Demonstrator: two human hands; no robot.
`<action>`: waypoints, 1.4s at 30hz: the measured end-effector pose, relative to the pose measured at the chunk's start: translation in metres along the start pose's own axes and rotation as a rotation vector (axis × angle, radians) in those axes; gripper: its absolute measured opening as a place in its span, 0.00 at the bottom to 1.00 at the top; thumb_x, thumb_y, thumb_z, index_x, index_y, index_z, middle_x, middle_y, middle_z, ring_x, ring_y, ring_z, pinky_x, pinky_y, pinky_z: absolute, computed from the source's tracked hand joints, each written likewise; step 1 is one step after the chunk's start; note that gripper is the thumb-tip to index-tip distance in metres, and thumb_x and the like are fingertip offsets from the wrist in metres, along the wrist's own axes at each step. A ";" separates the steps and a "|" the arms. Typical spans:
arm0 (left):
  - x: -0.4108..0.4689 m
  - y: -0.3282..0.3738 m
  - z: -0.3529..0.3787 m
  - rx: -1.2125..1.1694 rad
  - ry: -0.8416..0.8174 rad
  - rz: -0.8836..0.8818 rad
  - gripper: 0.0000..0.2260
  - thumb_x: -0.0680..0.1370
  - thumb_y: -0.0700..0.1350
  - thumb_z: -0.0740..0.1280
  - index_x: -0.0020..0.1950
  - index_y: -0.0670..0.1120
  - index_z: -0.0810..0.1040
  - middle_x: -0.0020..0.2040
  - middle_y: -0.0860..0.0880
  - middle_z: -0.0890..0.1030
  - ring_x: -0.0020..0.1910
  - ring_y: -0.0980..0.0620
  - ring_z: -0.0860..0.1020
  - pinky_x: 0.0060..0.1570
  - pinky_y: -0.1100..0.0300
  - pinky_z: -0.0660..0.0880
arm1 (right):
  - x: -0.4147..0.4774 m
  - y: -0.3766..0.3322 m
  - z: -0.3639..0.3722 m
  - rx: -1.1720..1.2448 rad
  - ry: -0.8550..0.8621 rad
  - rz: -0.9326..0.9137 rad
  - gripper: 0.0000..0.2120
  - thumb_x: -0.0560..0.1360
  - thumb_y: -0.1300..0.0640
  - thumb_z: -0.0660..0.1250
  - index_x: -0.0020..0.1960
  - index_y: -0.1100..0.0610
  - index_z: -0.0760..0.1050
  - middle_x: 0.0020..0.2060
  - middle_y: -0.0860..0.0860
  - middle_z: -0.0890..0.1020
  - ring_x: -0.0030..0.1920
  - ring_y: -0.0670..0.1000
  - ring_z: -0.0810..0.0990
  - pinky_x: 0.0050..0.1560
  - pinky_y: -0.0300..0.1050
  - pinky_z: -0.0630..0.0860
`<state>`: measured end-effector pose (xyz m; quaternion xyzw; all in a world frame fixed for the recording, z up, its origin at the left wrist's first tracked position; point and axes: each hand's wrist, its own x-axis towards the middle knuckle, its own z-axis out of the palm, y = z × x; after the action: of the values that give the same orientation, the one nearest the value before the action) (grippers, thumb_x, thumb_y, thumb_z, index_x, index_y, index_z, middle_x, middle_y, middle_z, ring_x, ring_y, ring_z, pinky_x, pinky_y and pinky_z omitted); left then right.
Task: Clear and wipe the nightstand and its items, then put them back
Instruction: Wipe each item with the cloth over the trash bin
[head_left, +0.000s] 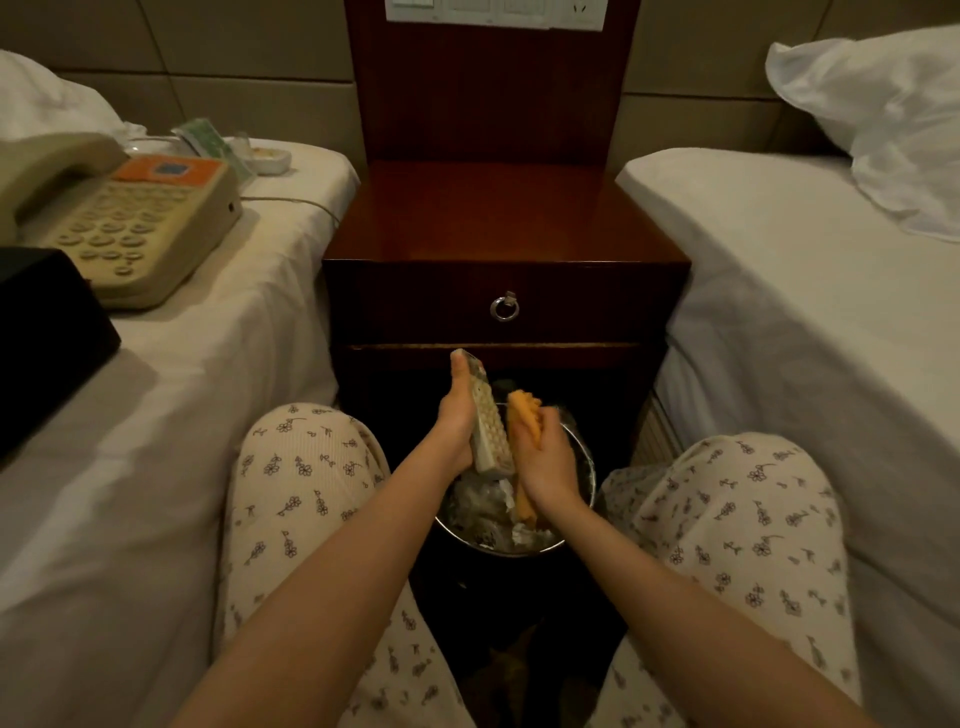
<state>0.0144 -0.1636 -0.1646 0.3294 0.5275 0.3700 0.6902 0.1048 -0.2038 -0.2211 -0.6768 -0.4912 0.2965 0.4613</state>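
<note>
Two firm grips: our left hand (458, 418) clasps the remote (489, 431), our right hand (546, 465) bunches the cloth (522, 415) against it, so we should wipe lengthwise, steadily

Above the nightstand (498, 218), the switch panel (496, 13) is cut by the top edge. Left of the nightstand, the telephone (130, 223) and a black box (47, 332) run off the left edge. Small items (234, 148) by the nightstand's rear left corner are too blurred to name. In front of the nightstand, the left hand (457, 421) hides the back of the remote (488, 426). The right hand (548, 462) covers the middle of the orange cloth (522, 413). Both mask much of what lies in the bin (498, 554).
</note>
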 end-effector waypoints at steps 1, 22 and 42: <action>-0.001 0.004 0.000 -0.006 0.025 0.014 0.35 0.78 0.65 0.49 0.70 0.38 0.66 0.56 0.40 0.77 0.59 0.42 0.75 0.55 0.50 0.71 | 0.000 -0.002 -0.002 0.021 0.040 -0.019 0.07 0.79 0.49 0.58 0.52 0.52 0.68 0.49 0.51 0.76 0.48 0.51 0.76 0.42 0.42 0.70; -0.003 0.116 -0.002 -0.325 0.091 0.168 0.35 0.77 0.66 0.50 0.73 0.41 0.61 0.67 0.40 0.71 0.65 0.40 0.72 0.61 0.47 0.69 | 0.029 -0.098 -0.032 0.306 -0.061 -0.030 0.11 0.79 0.49 0.59 0.58 0.50 0.62 0.50 0.47 0.72 0.44 0.44 0.73 0.42 0.41 0.71; 0.076 0.288 -0.088 -0.241 0.452 0.530 0.18 0.83 0.50 0.53 0.69 0.44 0.58 0.66 0.40 0.68 0.60 0.41 0.73 0.56 0.47 0.75 | 0.185 -0.253 0.035 0.250 -0.183 -0.314 0.28 0.65 0.59 0.77 0.58 0.52 0.64 0.54 0.48 0.71 0.54 0.47 0.73 0.48 0.41 0.74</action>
<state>-0.1056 0.0545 0.0220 0.2810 0.5157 0.6587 0.4704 0.0394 0.0047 0.0060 -0.4997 -0.5899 0.3396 0.5357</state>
